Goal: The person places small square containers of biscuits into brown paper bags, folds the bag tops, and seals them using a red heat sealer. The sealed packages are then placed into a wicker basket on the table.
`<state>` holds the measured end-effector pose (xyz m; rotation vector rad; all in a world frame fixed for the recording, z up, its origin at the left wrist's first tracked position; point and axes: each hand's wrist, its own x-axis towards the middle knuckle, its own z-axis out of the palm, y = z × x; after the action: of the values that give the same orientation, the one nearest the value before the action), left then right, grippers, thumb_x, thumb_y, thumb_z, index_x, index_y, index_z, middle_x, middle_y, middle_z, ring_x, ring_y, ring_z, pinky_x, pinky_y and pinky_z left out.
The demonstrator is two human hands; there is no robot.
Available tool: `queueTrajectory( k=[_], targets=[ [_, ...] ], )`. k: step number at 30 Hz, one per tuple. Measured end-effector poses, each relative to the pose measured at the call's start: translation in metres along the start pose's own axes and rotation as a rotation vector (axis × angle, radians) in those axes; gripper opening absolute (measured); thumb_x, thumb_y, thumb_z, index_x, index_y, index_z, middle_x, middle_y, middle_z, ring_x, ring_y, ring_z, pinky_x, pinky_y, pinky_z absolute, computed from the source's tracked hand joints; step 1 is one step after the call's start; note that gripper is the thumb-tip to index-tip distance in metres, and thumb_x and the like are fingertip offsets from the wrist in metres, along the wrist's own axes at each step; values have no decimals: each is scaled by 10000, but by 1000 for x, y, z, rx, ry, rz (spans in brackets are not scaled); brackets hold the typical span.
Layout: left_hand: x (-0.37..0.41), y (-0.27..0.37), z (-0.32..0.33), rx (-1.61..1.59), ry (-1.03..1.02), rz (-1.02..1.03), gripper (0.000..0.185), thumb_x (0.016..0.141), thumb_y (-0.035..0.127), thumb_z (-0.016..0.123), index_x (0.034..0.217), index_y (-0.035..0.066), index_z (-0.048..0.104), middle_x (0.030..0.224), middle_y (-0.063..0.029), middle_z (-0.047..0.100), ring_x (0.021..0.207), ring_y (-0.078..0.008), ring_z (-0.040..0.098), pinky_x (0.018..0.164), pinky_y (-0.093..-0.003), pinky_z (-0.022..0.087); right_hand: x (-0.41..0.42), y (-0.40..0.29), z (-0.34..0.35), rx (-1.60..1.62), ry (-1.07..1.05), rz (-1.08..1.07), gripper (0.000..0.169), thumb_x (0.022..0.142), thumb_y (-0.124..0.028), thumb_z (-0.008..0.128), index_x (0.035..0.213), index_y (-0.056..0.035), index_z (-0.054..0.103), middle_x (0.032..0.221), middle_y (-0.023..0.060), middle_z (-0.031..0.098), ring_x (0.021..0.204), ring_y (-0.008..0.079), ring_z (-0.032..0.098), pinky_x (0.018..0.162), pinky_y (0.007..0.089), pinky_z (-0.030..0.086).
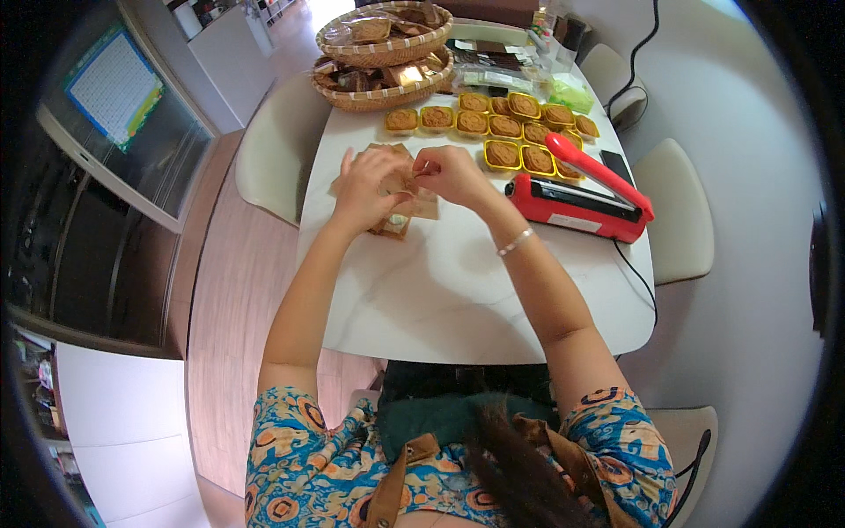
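Both hands are over several brown packets, apparently paper or film, on the white marble-patterned table. My left hand lies across them, its fingers curved and its thumb pointing right. Whether it grips a packet or only rests on it is hard to see. Close to its right, my right hand has thumb and fingertips brought together at the packets' upper edge. Anything thin between those fingertips is too small to make out. A packet with a pale label sticks out below my left hand.
Gold trays of brown cakes or pastries stand beyond my hands. A red impulse heat sealer with raised arm is at right, its cord over the table edge. Stacked wicker baskets hold wrapped items. A dark phone lies behind the sealer.
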<state>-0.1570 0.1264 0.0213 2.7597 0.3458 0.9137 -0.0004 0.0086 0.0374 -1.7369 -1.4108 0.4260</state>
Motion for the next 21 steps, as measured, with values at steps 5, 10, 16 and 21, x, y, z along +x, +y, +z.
queueTrajectory(
  k=[5,10,16,21],
  targets=[
    [-20,37,20,-771,-210,-382,143,727,140,772,808,43,706,733,-14,672,677,-96,600,607,-283,465,-57,-24,-42,106,-36,-67,144,796,-104,691,877,5,643,717,40,632,639,89,560,574,238,447],
    [-31,73,36,-1270,-177,-661,159,817,134,713,885,-3,669,805,-23,665,688,-70,595,609,-218,487,-115,13,-51,657,107,277,313,911,-291,598,1065,-18,588,883,51,639,756,141,634,649,264,528],
    [-36,93,54,-1368,-94,-763,157,863,169,672,883,13,659,799,-20,658,692,-65,593,604,-224,496,-147,34,-26,869,-31,389,334,861,-206,666,1096,8,561,975,76,621,833,158,629,649,300,566],
    [-34,104,59,-1490,48,-749,188,876,188,657,922,6,645,852,-26,659,753,-66,593,681,-225,492,-135,47,-29,838,20,419,226,890,-205,622,1014,-16,613,882,32,632,783,122,617,651,289,547]
  ],
)
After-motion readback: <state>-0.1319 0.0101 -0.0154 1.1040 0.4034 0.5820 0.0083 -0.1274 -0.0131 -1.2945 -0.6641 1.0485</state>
